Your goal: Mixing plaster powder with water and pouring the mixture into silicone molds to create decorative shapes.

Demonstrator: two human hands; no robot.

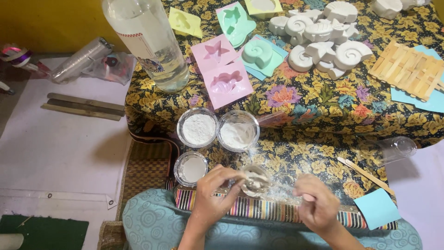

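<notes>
left hand (216, 192): pinches rim of small clear plastic cup of grey paste (255, 180), keep it steady
right hand (317, 203): at 3 o'clock, fingers closed, contents hidden; stir gently, powder spills

Clear bottle (150, 39) far left – pale label (138, 39), red-checked edge.

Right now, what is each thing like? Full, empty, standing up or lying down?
Glass bottle: upright, partly full of clear liquid.
Two top cups: upright, white powder inside.
Lower-left cup: upright, thin white layer.
Small cup: held by left hand.
Right hand: closed beside it.
Clear cup: lying sideways, empty.
Moulds: hollow side up.
</notes>
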